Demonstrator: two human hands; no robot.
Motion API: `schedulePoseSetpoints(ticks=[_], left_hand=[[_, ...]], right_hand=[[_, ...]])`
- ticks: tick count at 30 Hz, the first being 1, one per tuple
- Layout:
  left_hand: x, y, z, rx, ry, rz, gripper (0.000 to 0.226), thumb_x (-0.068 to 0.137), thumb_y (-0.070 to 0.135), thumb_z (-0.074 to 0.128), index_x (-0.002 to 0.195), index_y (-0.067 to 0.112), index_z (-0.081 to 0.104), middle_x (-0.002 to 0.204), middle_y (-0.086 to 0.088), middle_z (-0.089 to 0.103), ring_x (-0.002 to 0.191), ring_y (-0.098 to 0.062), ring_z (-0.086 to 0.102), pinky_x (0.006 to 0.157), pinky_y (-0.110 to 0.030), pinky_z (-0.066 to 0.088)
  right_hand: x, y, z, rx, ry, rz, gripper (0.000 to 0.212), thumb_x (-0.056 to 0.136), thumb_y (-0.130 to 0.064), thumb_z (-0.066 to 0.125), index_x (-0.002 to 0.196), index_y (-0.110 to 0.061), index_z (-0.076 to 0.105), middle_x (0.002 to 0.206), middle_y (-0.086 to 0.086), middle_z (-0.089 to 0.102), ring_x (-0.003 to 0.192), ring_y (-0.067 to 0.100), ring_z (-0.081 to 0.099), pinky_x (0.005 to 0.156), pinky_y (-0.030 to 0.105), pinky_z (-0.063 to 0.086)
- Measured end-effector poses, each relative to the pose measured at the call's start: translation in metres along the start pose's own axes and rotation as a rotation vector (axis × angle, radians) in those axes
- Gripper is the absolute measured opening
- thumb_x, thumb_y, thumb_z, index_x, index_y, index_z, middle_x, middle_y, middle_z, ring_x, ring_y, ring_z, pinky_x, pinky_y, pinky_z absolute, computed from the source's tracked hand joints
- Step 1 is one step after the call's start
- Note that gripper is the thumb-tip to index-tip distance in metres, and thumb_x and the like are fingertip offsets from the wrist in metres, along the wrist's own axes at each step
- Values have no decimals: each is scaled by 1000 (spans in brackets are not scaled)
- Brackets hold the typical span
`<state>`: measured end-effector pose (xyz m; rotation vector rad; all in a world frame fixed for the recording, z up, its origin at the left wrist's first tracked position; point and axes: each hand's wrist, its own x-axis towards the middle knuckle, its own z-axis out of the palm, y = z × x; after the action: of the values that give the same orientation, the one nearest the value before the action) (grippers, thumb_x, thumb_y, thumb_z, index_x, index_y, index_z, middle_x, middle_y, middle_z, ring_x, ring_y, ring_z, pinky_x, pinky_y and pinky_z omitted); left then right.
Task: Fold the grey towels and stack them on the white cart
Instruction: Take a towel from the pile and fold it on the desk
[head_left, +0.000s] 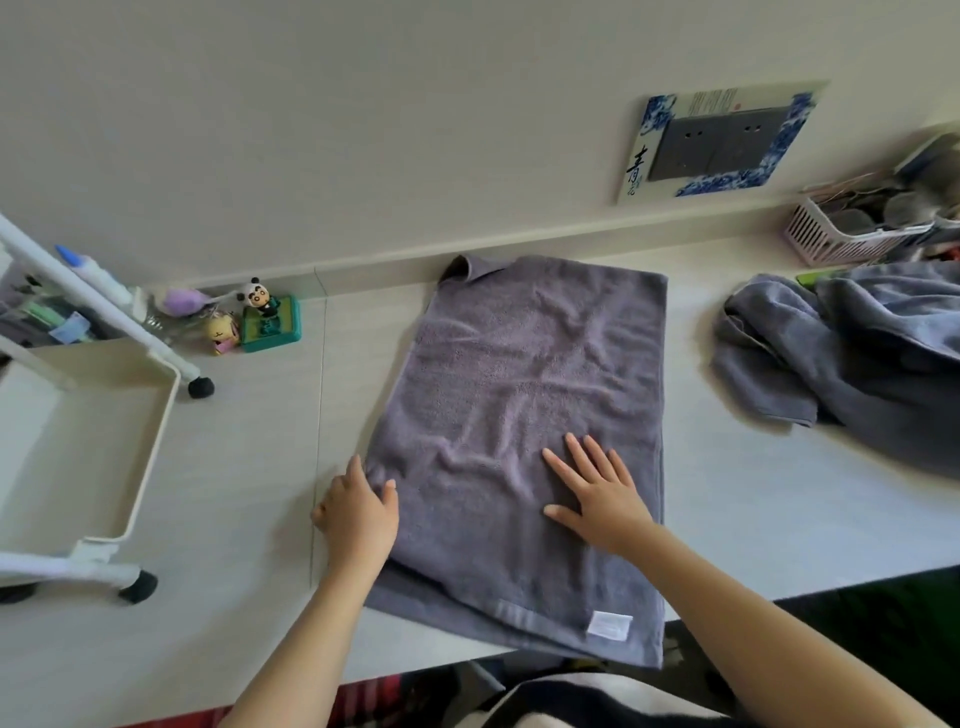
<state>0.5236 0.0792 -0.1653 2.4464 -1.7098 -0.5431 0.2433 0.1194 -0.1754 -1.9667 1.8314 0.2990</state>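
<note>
A grey towel lies spread flat on the pale table, folded over once, with a white label near its front right corner and its far left corner curled up against the wall. My right hand rests flat on the towel's near half, fingers spread. My left hand is at the towel's left edge, fingers curled on the hem with the thumb on top. A heap of unfolded grey towels lies at the right. The white cart stands at the left, its top tray bare.
Small toy figures and a green stand sit by the wall near the cart. A pink basket with odds and ends stands at the back right. A framed wall socket is above. The table's front edge runs just below the towel.
</note>
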Motion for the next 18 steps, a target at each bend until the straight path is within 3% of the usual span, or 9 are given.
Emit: schedulePoseSetpoints(ticks=[3, 5, 6, 9, 11, 13, 18], left_hand=[[0, -19, -8, -250, 3, 10, 32, 88, 30, 61, 113, 11, 56, 107, -12, 66, 102, -36, 59, 88, -40, 40], [-3, -31, -13, -462, -80, -6, 16, 88, 30, 63, 87, 15, 55, 85, -4, 65, 89, -32, 61, 70, -34, 42], [-4, -34, -15, -495, -99, -1, 19, 89, 29, 62, 79, 16, 52, 76, -2, 61, 83, -32, 60, 63, -32, 38], [-5, -49, -24, -452, -41, 51, 21, 92, 26, 56, 79, 11, 52, 67, -1, 56, 69, -27, 53, 58, -33, 35], [-4, -54, -25, -425, -33, 73, 25, 94, 26, 52, 75, 11, 48, 62, -1, 49, 61, -23, 46, 55, -28, 34], [-2, -62, -21, -302, -90, 91, 31, 96, 27, 50, 70, 12, 39, 58, -1, 43, 56, -22, 40, 52, -32, 29], [-6, -73, -4, -52, -73, 219, 18, 96, 32, 47, 93, 14, 46, 81, -9, 63, 77, -36, 61, 55, -33, 33]], right_hand=[[4, -7, -2, -22, 34, 74, 68, 93, -62, 24, 149, -35, -4, 158, 2, -11, 145, 23, -14, 116, 40, -10], [2, -19, 1, 18, 118, 112, 61, 98, -49, 31, 151, -30, 7, 159, 4, -3, 146, 23, -9, 116, 39, -9], [-1, -22, 5, 46, 149, 129, 60, 98, -49, 29, 151, -29, 9, 159, 5, -1, 146, 22, -7, 116, 37, -8], [-7, -32, 18, 79, 146, 153, 77, 83, -67, 2, 150, -30, -2, 159, 1, -7, 146, 20, -10, 115, 35, -10], [-8, -29, 19, 72, 149, 172, 90, 68, -68, -13, 149, -31, -6, 159, 0, -9, 145, 19, -12, 115, 35, -11], [-4, -28, 20, 62, 145, 195, 92, 65, -68, -14, 149, -31, -7, 159, 0, -9, 145, 18, -12, 115, 35, -10], [-2, -40, 23, 74, 192, 261, 74, 84, -60, 10, 151, -29, 2, 159, 4, -3, 146, 23, -7, 117, 40, -6]])
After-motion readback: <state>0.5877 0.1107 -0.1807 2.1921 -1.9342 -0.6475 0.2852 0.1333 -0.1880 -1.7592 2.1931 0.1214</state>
